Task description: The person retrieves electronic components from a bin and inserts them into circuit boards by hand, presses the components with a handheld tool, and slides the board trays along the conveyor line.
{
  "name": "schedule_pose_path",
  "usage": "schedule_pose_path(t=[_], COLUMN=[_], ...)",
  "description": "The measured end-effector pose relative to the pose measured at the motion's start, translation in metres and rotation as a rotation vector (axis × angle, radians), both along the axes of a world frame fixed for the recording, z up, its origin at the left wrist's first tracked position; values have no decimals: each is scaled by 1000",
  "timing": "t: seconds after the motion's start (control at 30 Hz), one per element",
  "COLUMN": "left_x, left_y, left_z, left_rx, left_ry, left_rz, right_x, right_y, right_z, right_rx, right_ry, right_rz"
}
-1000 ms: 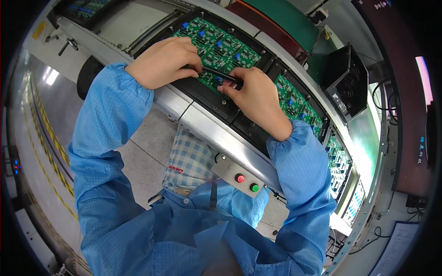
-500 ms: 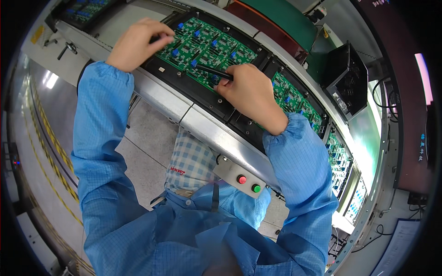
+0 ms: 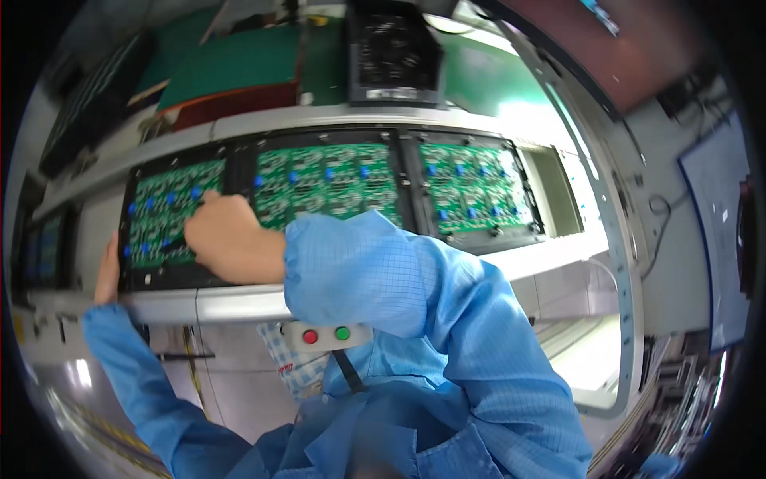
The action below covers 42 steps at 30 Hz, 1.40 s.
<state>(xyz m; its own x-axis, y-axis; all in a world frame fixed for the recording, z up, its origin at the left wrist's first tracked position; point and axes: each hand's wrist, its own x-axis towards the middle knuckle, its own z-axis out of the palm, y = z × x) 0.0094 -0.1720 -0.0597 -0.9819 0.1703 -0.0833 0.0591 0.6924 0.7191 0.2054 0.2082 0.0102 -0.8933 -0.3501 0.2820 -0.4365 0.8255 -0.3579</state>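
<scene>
A green circuit board panel [image 3: 171,215] with blue block-shaped components sits in a black carrier frame [image 3: 183,277] at the left of the line. Above its right part is my right hand [image 3: 227,235], its fingers curled and closed. What they hold, if anything, is hidden behind the hand. At the carrier's left edge my left hand [image 3: 108,271] stands with straight fingers against the side. Two more panels follow to the right, a middle panel [image 3: 319,188], partly covered by my right sleeve, and a right-hand panel [image 3: 479,184].
A metal rail [image 3: 239,305] runs along the near side. Below it hangs a control box with a red button [image 3: 310,337] and a green button [image 3: 343,333]. A black box [image 3: 395,56] stands beyond the line, beside a green surface [image 3: 239,68].
The view has turned rightward. My left hand has gone from above the panel to the carrier's left edge. The black pen-like tool in my right hand no longer shows.
</scene>
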Motion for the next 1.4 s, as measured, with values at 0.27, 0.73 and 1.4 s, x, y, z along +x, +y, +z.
schedule_pose_path(t=[0.27,0.73,1.4], left_x=[15,24,37], left_y=[33,37,44], left_z=[14,8,21], left_rx=[166,42,142], left_ry=[-176,-61,-249], left_rz=[93,166,46], right_x=[102,210,194], right_y=[88,154,95], right_z=[-5,-23,-22], right_rx=[-40,-115,-39], right_ry=[-30,205,324], right_rz=[-125,-478,-670])
